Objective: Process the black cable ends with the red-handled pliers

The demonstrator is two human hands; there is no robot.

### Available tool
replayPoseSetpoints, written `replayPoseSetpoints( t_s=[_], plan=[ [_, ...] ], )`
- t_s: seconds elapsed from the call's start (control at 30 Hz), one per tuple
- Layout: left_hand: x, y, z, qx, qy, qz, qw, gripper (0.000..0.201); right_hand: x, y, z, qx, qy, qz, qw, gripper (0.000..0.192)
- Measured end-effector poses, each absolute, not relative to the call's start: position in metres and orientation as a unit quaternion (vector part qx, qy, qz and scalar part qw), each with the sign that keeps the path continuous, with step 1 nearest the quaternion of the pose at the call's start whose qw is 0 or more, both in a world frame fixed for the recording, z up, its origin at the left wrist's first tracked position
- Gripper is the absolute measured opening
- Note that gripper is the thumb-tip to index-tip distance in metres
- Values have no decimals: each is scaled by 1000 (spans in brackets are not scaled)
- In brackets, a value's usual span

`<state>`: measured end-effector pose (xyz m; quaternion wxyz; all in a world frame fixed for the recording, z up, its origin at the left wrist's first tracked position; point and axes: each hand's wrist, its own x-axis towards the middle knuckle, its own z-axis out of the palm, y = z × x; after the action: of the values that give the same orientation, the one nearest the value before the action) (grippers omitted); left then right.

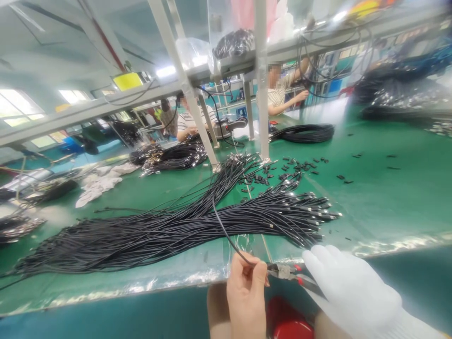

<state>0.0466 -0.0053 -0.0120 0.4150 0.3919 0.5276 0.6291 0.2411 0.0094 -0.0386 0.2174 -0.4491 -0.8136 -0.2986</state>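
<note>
Near the table's front edge my bare left hand (pixel 247 294) pinches a thin black cable (pixel 225 228) between thumb and fingers. The cable curves back over a large bundle of black cables (pixel 151 233) on the green table. My right hand (pixel 356 287), in a white glove, is wrapped round a pair of pliers (pixel 284 271) with red and dark handles. The plier jaws point left and meet the cable's end just beside my left fingertips. Whether they are closed on it is too small to tell. Silvery tips show at the bundle's right end.
Small black pieces (pixel 259 179) lie scattered behind the bundle. Shelf posts (pixel 261 94) rise from the green table (pixel 384 197). A coiled black cable (pixel 307 133) and white cloths (pixel 102 181) lie farther back. Two people in striped tops work across the table. A red object (pixel 293 328) sits below.
</note>
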Motion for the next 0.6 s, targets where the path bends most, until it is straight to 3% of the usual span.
replayPoseSetpoints(
  t_s=[0.3,0.43,0.6],
  plan=[
    [31,-7,-11,373,446,587,564,33,245,6,-35,-430,-844,-228,226,5],
    [32,-8,-11,384,469,592,531,18,242,0,-33,-464,-823,-213,248,6],
    [35,-8,-22,428,513,610,426,17,237,2,-26,-462,-804,-266,263,15]
  ],
)
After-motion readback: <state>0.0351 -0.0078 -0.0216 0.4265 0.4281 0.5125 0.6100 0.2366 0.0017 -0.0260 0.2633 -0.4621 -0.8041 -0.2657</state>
